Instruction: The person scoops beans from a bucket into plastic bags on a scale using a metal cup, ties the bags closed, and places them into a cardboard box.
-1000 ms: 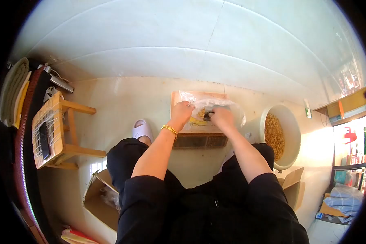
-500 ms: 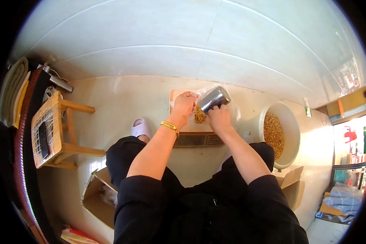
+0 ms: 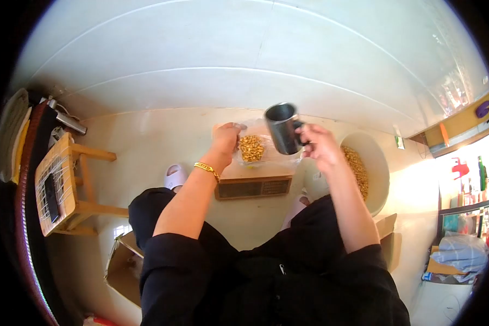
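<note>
My left hand (image 3: 226,142) is closed on the edge of a clear plastic bag (image 3: 280,156). Golden-brown kernels (image 3: 251,149) lie in a small heap inside it, too small to name surely. The bag rests on a scale with a dark display panel (image 3: 254,188). Up to the right, my right hand (image 3: 320,145) grips a steel mug (image 3: 283,136) by its black handle. The mug is upright, slightly tilted, its dark mouth facing up, apart from the bag. Any contents in it cannot be made out.
Right of the scale stands a pale bucket (image 3: 381,179) of the same kernels (image 3: 355,168), partly behind my right forearm. A wooden stool (image 3: 65,185) with a phone-like dark object is at left. Open cardboard boxes (image 3: 122,266) flank my legs. A tiled wall (image 3: 212,87) rises ahead.
My right hand has lifted the mug up and away from the bag, turning it from tipped over the kernels to upright. The left hand still holds the bag's edge; more kernels are visible.
</note>
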Motion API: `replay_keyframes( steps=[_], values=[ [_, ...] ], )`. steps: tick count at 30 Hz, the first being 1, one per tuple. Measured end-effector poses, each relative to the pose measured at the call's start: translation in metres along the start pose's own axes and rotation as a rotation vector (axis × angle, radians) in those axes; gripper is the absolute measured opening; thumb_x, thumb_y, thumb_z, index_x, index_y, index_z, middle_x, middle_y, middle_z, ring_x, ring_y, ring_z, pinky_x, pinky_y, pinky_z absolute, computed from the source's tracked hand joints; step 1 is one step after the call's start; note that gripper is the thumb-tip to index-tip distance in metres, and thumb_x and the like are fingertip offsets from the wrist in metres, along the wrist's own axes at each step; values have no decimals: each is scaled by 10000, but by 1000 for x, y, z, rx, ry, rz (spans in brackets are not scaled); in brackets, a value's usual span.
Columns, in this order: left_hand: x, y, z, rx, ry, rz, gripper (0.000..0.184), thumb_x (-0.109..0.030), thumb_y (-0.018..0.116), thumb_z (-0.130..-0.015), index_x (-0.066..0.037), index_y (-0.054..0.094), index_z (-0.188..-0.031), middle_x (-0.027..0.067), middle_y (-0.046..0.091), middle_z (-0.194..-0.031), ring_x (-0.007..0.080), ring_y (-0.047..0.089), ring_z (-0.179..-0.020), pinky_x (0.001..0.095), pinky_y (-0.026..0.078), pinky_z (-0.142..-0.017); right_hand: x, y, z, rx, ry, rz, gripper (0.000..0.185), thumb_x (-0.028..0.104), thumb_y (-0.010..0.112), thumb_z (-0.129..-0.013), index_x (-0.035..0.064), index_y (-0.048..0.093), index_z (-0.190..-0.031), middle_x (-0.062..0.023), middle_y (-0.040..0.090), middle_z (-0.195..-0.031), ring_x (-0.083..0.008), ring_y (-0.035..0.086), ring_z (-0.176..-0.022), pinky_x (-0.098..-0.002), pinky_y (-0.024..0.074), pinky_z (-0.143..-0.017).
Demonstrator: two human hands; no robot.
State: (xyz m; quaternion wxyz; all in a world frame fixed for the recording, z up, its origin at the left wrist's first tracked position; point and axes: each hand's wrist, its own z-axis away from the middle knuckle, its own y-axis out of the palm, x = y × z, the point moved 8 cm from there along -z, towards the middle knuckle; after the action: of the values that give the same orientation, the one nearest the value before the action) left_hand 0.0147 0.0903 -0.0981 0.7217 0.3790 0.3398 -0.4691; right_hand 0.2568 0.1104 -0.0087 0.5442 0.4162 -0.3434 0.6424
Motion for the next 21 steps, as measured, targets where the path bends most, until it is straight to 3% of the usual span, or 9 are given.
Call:
replay_keyframes(
  steps=[4, 8, 11, 13, 14, 17, 19, 20, 21],
  values=[
    [-2, 5, -4, 34, 23, 18, 167, -151, 504, -906, -74, 652, -908, -39, 465, -611, 76, 407, -487, 228, 324, -423, 45, -86, 50, -23, -137, -283, 254, 373, 560, -902, 120, 583, -905, 35, 499, -707, -104, 454, -606, -286, 418, -601],
    [-1, 8, -4, 43, 7, 3, 169, -132, 487, -900, -67, 639, -938, -37, 474, -651, 75, 408, -517, 229, 342, -452, 49, -181, 107, -386, -227, -156, 321, 404, 548, -906, 139, 491, -732, 41, 465, -663, -94, 446, -591, -268, 413, -543],
    [-1, 9, 6, 34, -36, -11, 167, -126, 484, -897, -69, 633, -947, -35, 467, -659, 75, 411, -530, 230, 345, -459, 5, -258, 116, -557, -198, 60, 354, 428, 580, -878, 121, 510, -716, 38, 466, -642, -98, 454, -588, -255, 400, -511],
    [3, 10, 5, 29, -56, -22, 164, -124, 485, -896, -72, 630, -949, -34, 462, -658, 76, 414, -535, 231, 345, -459, -23, -290, 121, -772, 8, 490, 381, 457, 611, -845, 101, 566, -716, 26, 511, -660, -98, 501, -623, -256, 424, -523],
    [6, 9, 2, 31, -49, -17, 157, -130, 490, -896, -75, 627, -950, -36, 460, -658, 74, 414, -541, 228, 348, -464, -37, -297, 116, -771, 12, 484, 381, 457, 611, -845, 101, 566, -716, 26, 511, -660, -98, 501, -623, -256, 424, -523],
    [-2, 9, 11, 24, -51, -48, 147, -139, 497, -900, -77, 623, -944, -39, 460, -660, 69, 416, -555, 221, 358, -477, -64, -310, 97, -805, 106, 670, 376, 436, 634, -811, 64, 627, -763, -33, 609, -715, -188, 560, -634, -321, 454, -589],
    [1, 5, 11, 9, -68, -87, 143, -142, 499, -903, -76, 621, -937, -41, 461, -662, 67, 418, -563, 216, 364, -487, -53, -291, 75, -712, 12, 1271, 368, 400, 655, -785, 36, 668, -835, -131, 665, -797, -298, 622, -734, -387, 478, -657],
    [7, 4, 5, 35, -56, -40, 148, -142, 499, -906, -71, 625, -939, -42, 466, -665, 65, 419, -565, 212, 368, -495, -55, -287, 65, -716, 12, 1327, 334, 363, 668, -769, 43, 683, -861, -179, 651, -810, -364, 617, -784, -441, 473, -725],
    [6, 6, 6, 61, -46, 6, 153, -142, 499, -910, -67, 629, -941, -43, 470, -668, 64, 420, -567, 207, 371, -503, -63, -289, 54, -698, 18, 1319, 334, 363, 668, -769, 43, 683, -861, -179, 651, -810, -364, 617, -784, -441, 473, -725]
  ],
)
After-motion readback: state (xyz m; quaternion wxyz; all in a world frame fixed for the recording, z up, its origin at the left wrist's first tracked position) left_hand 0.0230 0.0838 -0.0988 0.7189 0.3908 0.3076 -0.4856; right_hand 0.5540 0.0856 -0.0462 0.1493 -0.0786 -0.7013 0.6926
